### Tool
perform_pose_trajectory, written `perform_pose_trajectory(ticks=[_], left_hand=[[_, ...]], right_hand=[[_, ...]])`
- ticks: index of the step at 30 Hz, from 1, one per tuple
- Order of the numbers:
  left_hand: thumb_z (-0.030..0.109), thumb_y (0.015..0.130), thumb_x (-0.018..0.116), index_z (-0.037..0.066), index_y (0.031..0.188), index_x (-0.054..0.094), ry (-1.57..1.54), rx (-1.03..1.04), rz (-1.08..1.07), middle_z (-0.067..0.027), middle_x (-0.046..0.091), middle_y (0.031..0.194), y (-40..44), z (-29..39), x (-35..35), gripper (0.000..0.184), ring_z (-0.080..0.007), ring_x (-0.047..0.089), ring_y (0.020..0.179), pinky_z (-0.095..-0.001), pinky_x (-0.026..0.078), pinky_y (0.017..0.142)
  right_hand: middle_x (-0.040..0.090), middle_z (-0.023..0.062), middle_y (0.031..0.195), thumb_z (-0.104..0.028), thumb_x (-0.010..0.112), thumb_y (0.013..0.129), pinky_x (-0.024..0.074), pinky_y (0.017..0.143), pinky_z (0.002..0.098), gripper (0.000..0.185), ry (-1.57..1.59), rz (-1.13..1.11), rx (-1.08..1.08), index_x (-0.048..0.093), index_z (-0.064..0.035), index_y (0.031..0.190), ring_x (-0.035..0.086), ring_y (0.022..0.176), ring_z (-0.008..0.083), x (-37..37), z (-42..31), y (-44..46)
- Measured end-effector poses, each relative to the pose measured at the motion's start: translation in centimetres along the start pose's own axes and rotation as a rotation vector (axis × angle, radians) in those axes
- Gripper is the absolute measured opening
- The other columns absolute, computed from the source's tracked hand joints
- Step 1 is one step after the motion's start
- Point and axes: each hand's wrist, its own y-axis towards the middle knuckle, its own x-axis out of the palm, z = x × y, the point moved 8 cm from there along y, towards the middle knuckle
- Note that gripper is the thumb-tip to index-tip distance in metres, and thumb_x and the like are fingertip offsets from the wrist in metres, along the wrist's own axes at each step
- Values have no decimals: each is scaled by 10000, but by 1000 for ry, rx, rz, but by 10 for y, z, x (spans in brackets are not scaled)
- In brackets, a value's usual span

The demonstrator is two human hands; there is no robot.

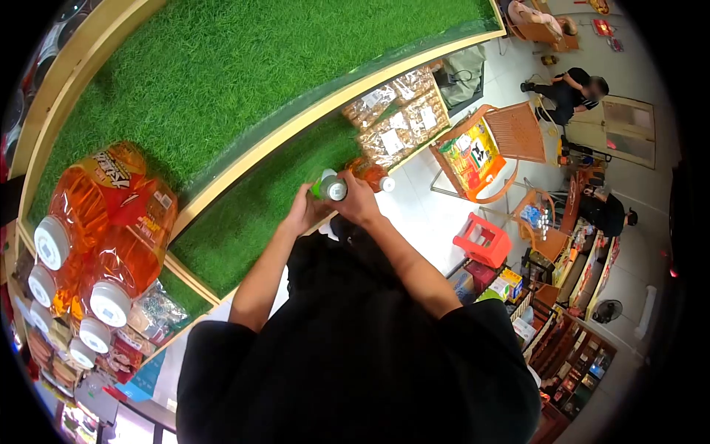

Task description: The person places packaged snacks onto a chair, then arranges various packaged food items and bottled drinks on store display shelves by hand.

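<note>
Both of my hands meet in front of my chest at a small bottle [330,186] with a green and white side and a pale round cap facing me. My left hand [299,213] is closed against its left side. Around its right side curl the fingers of my right hand [359,200]. Just past that hand lies a bottle of orange-red drink [372,175] with a white cap, on the lower shelf covered in green artificial grass [274,189]. My palms and some fingertips are hidden.
Large bottles of orange drink [111,229] cluster on the left. Clear packs of brown snacks [399,122] fill the shelf's far end. On the right are a chair [514,133] holding a yellow bag [473,159], a red stool [484,240] and several people farther off.
</note>
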Motion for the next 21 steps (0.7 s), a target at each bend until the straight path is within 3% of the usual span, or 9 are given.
perform_pose_trajectory(ticks=[2, 3, 4, 6, 7, 9, 16, 20, 21], left_hand=[[562, 804, 373, -14, 1191, 414, 130, 10, 55, -167, 537, 1052, 29, 14, 1, 695, -251, 498, 987, -367, 350, 927], [567, 812, 378, 39, 1175, 436, 158, 46, 123, -148, 557, 1005, 42, 21, -1, 643, -224, 539, 921, -343, 419, 848], [567, 812, 378, 39, 1175, 436, 151, 53, 107, -148, 557, 1005, 55, 24, 3, 643, -224, 539, 921, -343, 419, 848], [596, 834, 352, 74, 1130, 457, 241, 67, 221, -103, 588, 919, 75, 30, 2, 608, -181, 584, 768, -315, 475, 704], [596, 834, 352, 74, 1130, 457, 223, 81, 213, -103, 588, 919, 81, 30, 7, 608, -181, 584, 768, -315, 475, 704], [626, 852, 300, 99, 1051, 497, 272, 72, 234, -52, 603, 806, 91, 24, 12, 597, -127, 575, 615, -269, 467, 577], [642, 855, 278, 127, 1003, 536, 502, 25, 256, -19, 593, 700, 119, 14, 24, 594, -110, 571, 618, -246, 450, 572], [627, 863, 262, 94, 1040, 519, 596, 44, 278, -60, 588, 850, 121, 19, 37, 618, -151, 573, 675, -299, 456, 674], [617, 866, 266, 83, 1103, 501, 635, 35, 239, -83, 573, 940, 120, 20, 42, 630, -169, 579, 772, -325, 441, 738]], right_hand=[[609, 179, 885, -214, 762, 620, 461, 760, 418, 516, -55, 75, -63, 491, -59, 1031, 574, 882, 377, -8, 5, 9], [619, 179, 837, -207, 757, 621, 461, 742, 425, 493, -97, 151, -126, 497, -54, 1012, 580, 847, 380, -16, 5, 13], [619, 179, 837, -207, 757, 621, 461, 742, 425, 493, -116, 152, -132, 497, -54, 1012, 580, 847, 380, -19, 9, 17], [621, 183, 812, -191, 742, 628, 459, 703, 442, 437, -149, 184, -52, 510, -49, 971, 584, 784, 384, -26, 24, 29], [619, 189, 774, -169, 724, 634, 459, 674, 450, 398, -133, 218, -40, 514, -45, 948, 585, 737, 386, -27, 33, 35], [618, 192, 774, -161, 718, 633, 460, 665, 452, 381, -197, 227, -63, 517, -43, 935, 586, 733, 386, -27, 43, 41], [611, 193, 743, -181, 715, 624, 465, 653, 455, 339, -185, 287, 27, 541, -28, 872, 590, 728, 375, -52, 71, 30], [610, 194, 791, -209, 713, 625, 470, 664, 437, 404, -65, 356, 107, 541, -19, 937, 586, 746, 374, -51, 95, 18], [600, 197, 838, -214, 706, 635, 463, 691, 439, 429, -43, 362, 98, 528, -21, 974, 575, 790, 373, -49, 99, 15]])
